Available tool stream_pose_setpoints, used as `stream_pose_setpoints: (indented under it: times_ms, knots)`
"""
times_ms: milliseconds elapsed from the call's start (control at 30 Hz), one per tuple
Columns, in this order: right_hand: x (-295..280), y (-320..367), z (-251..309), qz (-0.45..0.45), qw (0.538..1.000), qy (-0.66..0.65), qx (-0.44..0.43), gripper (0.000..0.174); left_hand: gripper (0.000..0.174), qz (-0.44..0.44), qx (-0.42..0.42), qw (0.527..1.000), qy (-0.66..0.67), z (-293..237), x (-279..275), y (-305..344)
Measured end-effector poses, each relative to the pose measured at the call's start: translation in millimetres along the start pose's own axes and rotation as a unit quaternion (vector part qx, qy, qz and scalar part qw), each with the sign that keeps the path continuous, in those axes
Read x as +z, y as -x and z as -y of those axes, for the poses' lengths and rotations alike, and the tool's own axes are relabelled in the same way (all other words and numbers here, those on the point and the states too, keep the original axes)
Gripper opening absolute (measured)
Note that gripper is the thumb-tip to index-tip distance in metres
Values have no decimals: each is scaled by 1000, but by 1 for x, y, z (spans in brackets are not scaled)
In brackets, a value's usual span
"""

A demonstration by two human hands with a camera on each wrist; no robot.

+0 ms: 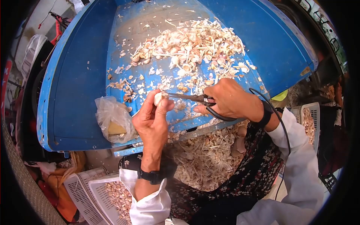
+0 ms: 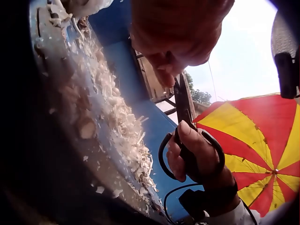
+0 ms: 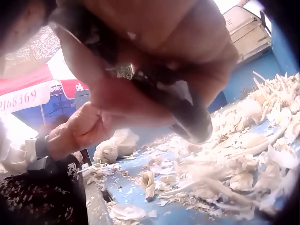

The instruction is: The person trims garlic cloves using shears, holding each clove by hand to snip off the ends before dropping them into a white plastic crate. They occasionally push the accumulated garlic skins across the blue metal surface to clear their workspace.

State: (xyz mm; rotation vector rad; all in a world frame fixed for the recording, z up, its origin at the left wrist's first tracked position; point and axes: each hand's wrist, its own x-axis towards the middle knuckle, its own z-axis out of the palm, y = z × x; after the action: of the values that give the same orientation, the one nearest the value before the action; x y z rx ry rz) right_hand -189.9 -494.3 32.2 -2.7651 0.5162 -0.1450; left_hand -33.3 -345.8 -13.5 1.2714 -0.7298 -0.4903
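Note:
My left hand pinches a pale garlic bulb between thumb and fingers, over the near part of a blue truck bed. In my right hand I grip dark-handled scissors, whose blades point left and reach the garlic's stem side. The left wrist view shows the right thumb and fingers through the scissor loops. Close up in the right wrist view, a dark handle crosses the fingers, with the left hand behind.
A heap of garlic cloves, stems and skins lies farther back in the bed. At the left edge sits a clear plastic bag. Trimmings fill the lap area. White crates with cloves stand low left, another crate at right.

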Motion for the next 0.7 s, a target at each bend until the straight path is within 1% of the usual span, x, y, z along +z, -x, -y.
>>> stream_pose_setpoints:
  times_ms: [33, 67, 100, 133, 167, 200, 233, 267, 300, 333, 367, 400, 433, 467, 500, 567, 600, 667, 700]
  knots:
    - [0, -1, -1, 43, 996, -74, -10, 62, 30, 5, -4, 1000, 16, -1, -2, 0]
    - [1, -4, -3, 81, 991, -109, -17, 63, 29, 3, -21, 1000, 22, -3, -3, -1]
    - [-7, -2, 2, 152, 934, -320, 41, 62, 29, 20, -27, 998, 46, 0, 0, 1]
    - [-14, 0, 6, 214, 826, -513, 97, 61, 29, 36, -33, 996, 69, 4, 5, 3]
    - [-13, -1, 4, 210, 802, -557, 56, 58, 30, 55, -38, 997, 44, 8, 7, 5]
    - [-12, -4, 4, 183, 766, -613, 70, 57, 30, 45, -58, 993, 94, 8, 10, 5]
    - [-8, -8, 3, 122, 775, -614, 83, 58, 31, 35, -76, 986, 143, 6, 13, 3]
    - [-2, -13, -4, 62, 807, -576, 112, 51, 33, 29, -78, 984, 159, 8, 13, 2]
    - [6, -17, -5, -14, 852, -516, 85, 46, 33, 31, -77, 984, 159, 8, 15, 3]
    - [11, -21, -4, -89, 888, -448, 57, 42, 34, 29, -94, 980, 173, 8, 18, 4]
    - [14, -21, -2, -97, 887, -448, 52, 35, 35, 27, -112, 976, 188, 9, 20, 6]
    - [14, -21, 1, -94, 904, -412, 55, 38, 35, 29, -113, 975, 189, 10, 21, 8]
    - [13, -22, 5, -101, 919, -381, 31, 38, 34, 43, -123, 972, 196, 11, 22, 10]
    - [15, -24, 7, -81, 921, -381, 32, 34, 32, 57, -132, 969, 202, 11, 22, 12]
    - [20, -25, 5, -80, 921, -380, 32, 34, 31, 70, -142, 965, 208, 11, 22, 14]
    - [29, -28, -1, -87, 877, -472, 27, 35, 30, 80, -161, 953, 245, 9, 18, 14]
    - [27, -28, -1, -70, 865, -496, 23, 32, 30, 88, -169, 944, 271, 9, 15, 14]
    - [26, -26, 0, -52, 870, -490, 11, 31, 27, 79, -172, 954, 231, 7, 15, 14]
    - [29, -26, 1, -68, 909, -411, -1, 31, 27, 80, -167, 963, 198, 8, 16, 15]
